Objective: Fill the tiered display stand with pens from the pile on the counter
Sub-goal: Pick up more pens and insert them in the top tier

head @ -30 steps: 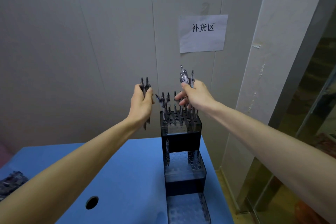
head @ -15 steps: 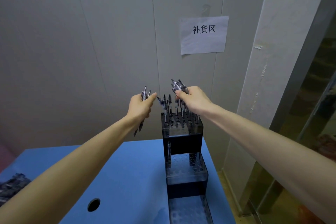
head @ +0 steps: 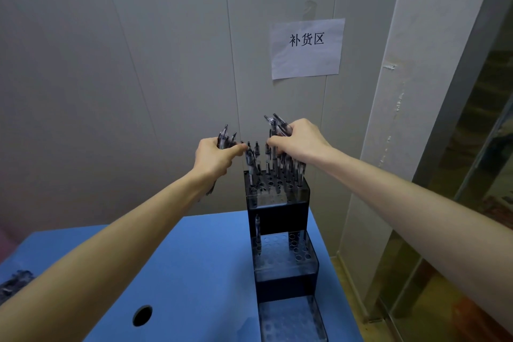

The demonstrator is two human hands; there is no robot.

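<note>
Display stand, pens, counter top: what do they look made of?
Display stand: looks like smoked clear plastic, likely acrylic, glossy; the hole tops are see-through over dark fronts. Pens in left hand: seemingly clear plastic barrels with dark parts, shiny. Counter top: matte blue, smooth, with a round hole; laminate, painted board or a mat, cannot tell which.

**Room and background**

Pale grey panelled wall (head: pixel 138 64) with vertical seams; a white paper sign (head: pixel 306 48) with black characters is fixed to it. A white pillar (head: pixel 410 91) stands right, beside glass panels (head: pixel 485 147). Blue counter (head: pixel 194 272) with round hole (head: pixel 142 315) below.
</note>
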